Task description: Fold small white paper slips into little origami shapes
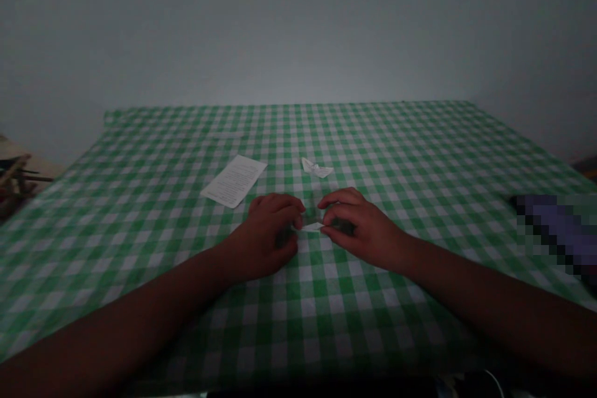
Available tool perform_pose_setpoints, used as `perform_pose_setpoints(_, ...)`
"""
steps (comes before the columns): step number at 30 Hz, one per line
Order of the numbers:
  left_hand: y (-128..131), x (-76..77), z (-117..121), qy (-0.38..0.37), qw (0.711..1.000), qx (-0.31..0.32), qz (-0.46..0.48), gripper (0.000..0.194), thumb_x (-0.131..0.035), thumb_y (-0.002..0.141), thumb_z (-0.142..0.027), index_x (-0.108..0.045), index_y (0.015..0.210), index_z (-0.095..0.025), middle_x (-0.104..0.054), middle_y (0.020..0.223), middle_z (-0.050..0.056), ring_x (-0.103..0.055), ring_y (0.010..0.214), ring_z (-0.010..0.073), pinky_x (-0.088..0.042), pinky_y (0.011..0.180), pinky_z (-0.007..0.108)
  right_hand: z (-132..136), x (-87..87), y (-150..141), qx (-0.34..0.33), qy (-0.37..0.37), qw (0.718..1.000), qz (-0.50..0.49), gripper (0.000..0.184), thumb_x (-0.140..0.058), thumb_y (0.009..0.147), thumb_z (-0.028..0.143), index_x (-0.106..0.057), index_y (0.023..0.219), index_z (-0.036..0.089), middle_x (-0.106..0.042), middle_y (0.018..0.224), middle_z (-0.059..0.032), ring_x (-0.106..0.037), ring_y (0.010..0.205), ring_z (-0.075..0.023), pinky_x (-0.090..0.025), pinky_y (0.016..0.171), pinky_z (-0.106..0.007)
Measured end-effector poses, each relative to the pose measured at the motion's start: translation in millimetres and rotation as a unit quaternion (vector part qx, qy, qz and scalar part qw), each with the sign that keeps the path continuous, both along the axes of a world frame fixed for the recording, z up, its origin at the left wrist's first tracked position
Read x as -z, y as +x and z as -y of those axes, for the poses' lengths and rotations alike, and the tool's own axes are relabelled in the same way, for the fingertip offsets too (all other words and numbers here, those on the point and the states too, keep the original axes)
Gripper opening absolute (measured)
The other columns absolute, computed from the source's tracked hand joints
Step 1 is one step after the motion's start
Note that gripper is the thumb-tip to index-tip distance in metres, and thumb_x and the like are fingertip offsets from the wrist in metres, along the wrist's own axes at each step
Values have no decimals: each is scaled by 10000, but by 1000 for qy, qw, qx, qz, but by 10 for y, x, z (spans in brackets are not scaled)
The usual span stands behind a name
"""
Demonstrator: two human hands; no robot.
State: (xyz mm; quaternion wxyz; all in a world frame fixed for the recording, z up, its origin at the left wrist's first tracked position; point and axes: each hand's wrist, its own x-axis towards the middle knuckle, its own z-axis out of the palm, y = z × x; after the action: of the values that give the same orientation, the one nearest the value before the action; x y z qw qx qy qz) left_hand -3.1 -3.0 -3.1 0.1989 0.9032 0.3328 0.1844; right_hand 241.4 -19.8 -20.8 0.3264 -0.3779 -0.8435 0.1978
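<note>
Pinching a small white paper point(312, 226) at center frame, left hand point(263, 236) and right hand point(361, 230) with fingers narrow on it, folded paper scrap point(317, 168) just above, printed sheet point(233, 181) farther left, all on green gingham counter point(396, 161).

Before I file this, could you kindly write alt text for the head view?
The left hand and right hand hold a small white paper between them on a green gingham tablecloth, beside a printed sheet and another folded paper.

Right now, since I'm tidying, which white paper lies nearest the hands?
The small piece between the left hand and right hand; the printed sheet and creased scrap lie farther off.
</note>
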Motion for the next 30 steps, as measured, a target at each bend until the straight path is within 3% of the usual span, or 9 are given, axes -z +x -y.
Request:
perform_pose_setpoints(14,3,100,-51,6,1000,-27,-6,136,-611,862,-205,-561,986,-234,-597,1241,52,-513,1201,248,-387,1027,473,17,-27,6,-19,-5,1000,24,48,-628,901,184,-611,913,227,-598,1208,-78,-528,1178,-235,-438,1010,-443)
perform_pose_setpoints(24,7,90,-57,0,1000,-23,-11,62,-599,882,-204,-628,931,-229,-610,1255,49,-520,1203,257,-385,1039,486,19,-43,10,-21,-9,999,25,48,-620,900,187,-601,917,227,-588,1221,-78,-515,1192,-239,-430,1017,-445)
perform_pose_setpoints(30,15,72,-54,-3,1000,-5,-5,65,-577,906,-208,-639,922,-218,-629,1239,47,-528,1186,249,-382,1028,474,23,-6,-5,-25,20,999,30,199,-728,829,232,-621,996,219,-581,1230,-86,-497,1193,-251,-428,1019,-434)
